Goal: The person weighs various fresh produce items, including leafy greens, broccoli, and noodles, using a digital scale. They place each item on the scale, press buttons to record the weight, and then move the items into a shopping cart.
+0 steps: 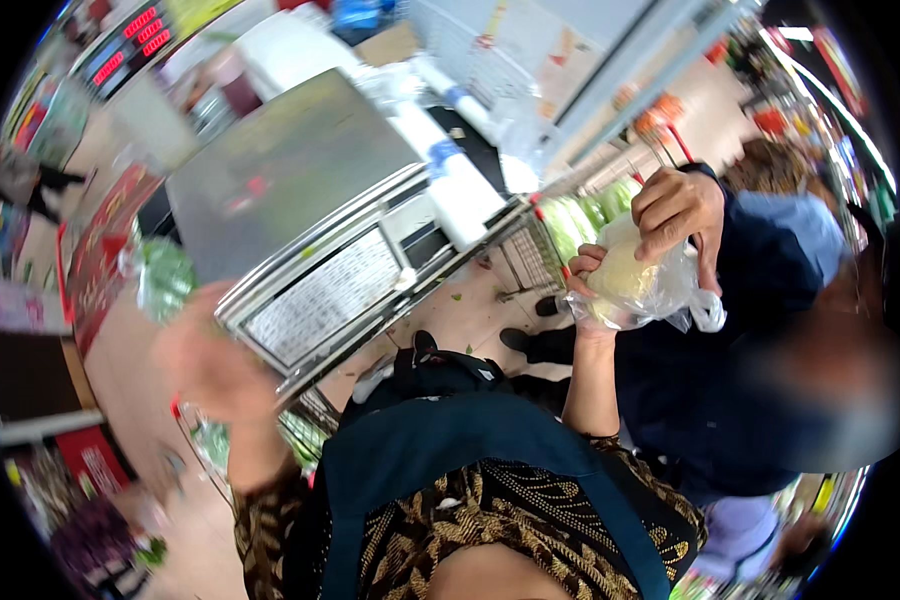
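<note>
My right hand point(586, 283) holds a clear plastic bag point(671, 289) from the left side. Inside is a pale, rounded piece of produce point(625, 271), whose kind I cannot tell. A co-worker's hand or shopper's hand point(676, 214), reaching in from the right, is on the same bag from above. My left hand point(214, 360) is badly blurred near the left front corner of a scale with a steel weighing plate point(292, 172); its fingers cannot be made out. Below the plate, the scale carries a key panel point(322, 300) that bears writing.
White rolls point(450, 176) lie to the right of the scale. A red-digit display point(146, 30) stands at the far left. Beyond the counter is a cart with leafy vegetables point(581, 221). A green bagged item point(166, 277) is at left. Another person in dark clothing point(690, 390) stands close on the right.
</note>
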